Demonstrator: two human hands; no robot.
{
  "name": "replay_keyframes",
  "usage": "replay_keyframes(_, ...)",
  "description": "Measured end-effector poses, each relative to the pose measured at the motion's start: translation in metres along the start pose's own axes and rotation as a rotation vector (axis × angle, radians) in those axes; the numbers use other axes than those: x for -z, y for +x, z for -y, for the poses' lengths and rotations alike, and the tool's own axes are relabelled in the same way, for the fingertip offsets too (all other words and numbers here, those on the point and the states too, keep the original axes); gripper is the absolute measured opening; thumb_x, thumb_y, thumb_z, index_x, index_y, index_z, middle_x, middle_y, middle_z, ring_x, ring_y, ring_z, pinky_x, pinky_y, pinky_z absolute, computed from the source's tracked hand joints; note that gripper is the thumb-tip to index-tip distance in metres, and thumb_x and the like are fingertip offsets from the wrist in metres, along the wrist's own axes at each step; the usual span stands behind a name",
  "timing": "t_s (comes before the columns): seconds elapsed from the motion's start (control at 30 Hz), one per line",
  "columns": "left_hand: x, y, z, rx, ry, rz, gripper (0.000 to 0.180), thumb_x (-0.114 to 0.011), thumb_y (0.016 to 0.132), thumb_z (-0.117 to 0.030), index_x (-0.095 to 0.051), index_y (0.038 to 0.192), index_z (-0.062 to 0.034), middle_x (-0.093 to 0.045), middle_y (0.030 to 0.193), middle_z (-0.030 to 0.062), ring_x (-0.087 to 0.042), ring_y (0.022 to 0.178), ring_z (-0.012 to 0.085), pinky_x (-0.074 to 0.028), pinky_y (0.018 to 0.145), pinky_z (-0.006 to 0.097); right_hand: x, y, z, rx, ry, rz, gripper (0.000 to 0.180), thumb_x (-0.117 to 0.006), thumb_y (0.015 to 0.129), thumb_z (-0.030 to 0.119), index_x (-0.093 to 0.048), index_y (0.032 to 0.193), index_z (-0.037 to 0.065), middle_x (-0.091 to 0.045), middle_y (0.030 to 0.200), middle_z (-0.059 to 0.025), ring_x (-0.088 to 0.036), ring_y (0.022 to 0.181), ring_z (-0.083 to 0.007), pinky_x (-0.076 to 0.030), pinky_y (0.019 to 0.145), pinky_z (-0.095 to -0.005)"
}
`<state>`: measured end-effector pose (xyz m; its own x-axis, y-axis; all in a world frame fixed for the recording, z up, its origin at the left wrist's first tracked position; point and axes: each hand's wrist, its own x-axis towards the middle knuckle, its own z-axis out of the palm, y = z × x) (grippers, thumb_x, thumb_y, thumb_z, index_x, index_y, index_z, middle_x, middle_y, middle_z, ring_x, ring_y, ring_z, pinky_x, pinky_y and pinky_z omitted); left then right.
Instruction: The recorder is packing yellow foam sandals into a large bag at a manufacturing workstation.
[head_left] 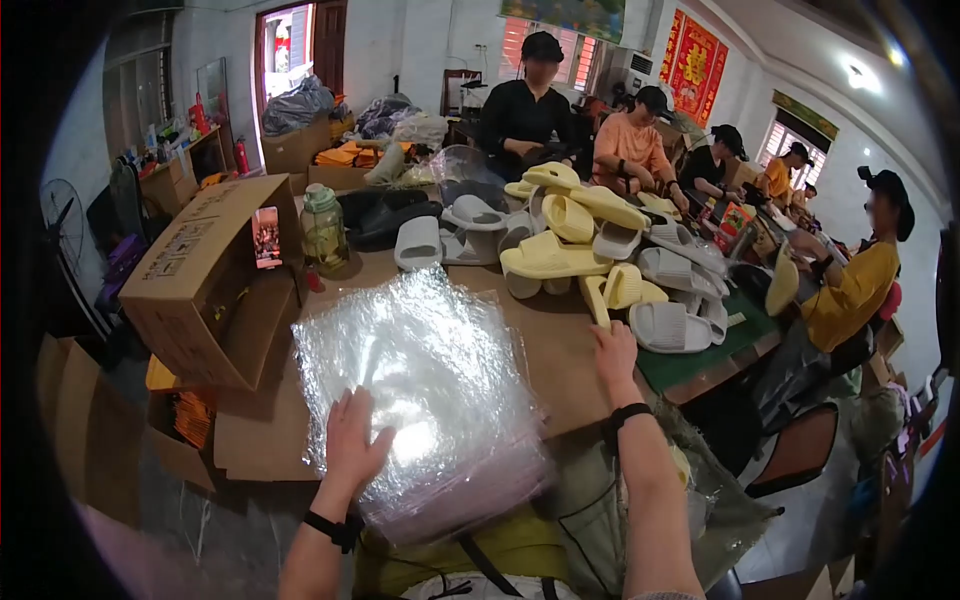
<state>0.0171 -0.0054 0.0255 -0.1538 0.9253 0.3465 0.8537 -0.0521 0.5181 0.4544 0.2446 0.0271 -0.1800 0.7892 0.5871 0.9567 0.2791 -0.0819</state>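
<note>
My left hand (354, 436) lies flat, fingers stretched out, on a thick stack of shiny clear plastic bags (455, 375) in front of me. Further right, my right hand (614, 354) reaches to the near edge of the slipper heap, its fingers closed on the end of a yellow slipper (594, 299). Beside that slipper are another yellow slipper (632, 287) and a light grey slipper (672, 328). More yellow slippers (553, 257) and grey ones are piled behind them. Black slippers (385, 222) sit at the back, left of the heap.
An open cardboard box (190, 290) on its side stands at the left, with a phone (266, 238) at its edge. Next to it is a large jar (322, 228) of liquid. Cardboard covers the table (560, 365). Several people work along the table at the far right.
</note>
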Motion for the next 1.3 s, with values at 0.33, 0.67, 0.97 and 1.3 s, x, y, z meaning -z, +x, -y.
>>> replay_keyframes(0.33,-0.009,0.0,0.015,-0.066,0.061,-0.047,0.072,-0.066,0.086,-0.038,-0.044,0.142,0.0022,-0.048,0.145,0.0229,-0.036,0.139,0.0433,-0.021,0.118,0.052,0.106,-0.014,0.057,0.027,0.517,-0.357,0.024,-0.064,0.085,0.002,-0.073,0.106,0.011,-0.053,0.084,-0.0085,-0.056,0.078,-0.0241,-0.044,0.067,-0.0331)
replay_keyframes(0.67,0.004,-0.007,-0.002,-0.075,0.029,-0.043,0.061,-0.064,0.086,-0.032,-0.05,0.133,0.004,-0.048,0.141,0.0281,-0.037,0.136,0.0482,-0.024,0.116,0.053,0.168,0.013,0.035,-0.312,1.232,-0.675,0.027,-0.055,0.101,0.007,-0.065,0.125,0.001,-0.062,0.107,0.0007,-0.054,0.096,-0.0079,-0.043,0.085,-0.0221)
replay_keyframes(0.97,-0.004,-0.006,0.007,-0.084,0.021,-0.059,0.064,-0.064,0.087,-0.033,-0.049,0.136,0.0045,-0.048,0.142,0.0267,-0.036,0.136,0.0477,-0.024,0.117,0.052,0.22,-0.012,0.092,-0.017,1.024,-0.732,0.021,-0.056,0.096,-0.003,-0.067,0.114,0.0,-0.06,0.113,-0.0062,-0.057,0.099,-0.0127,-0.046,0.085,-0.0241)
replay_keyframes(1.3,-0.004,-0.01,0.007,-0.116,0.011,-0.098,0.06,-0.065,0.087,-0.031,-0.049,0.135,0.0007,-0.05,0.139,0.0267,-0.039,0.133,0.0489,-0.026,0.114,0.056,0.174,-0.065,0.179,0.749,0.581,-0.321,0.026,-0.069,0.071,0.001,-0.073,0.093,0.014,-0.065,0.105,-0.0091,-0.06,0.089,-0.027,-0.049,0.076,-0.0373)
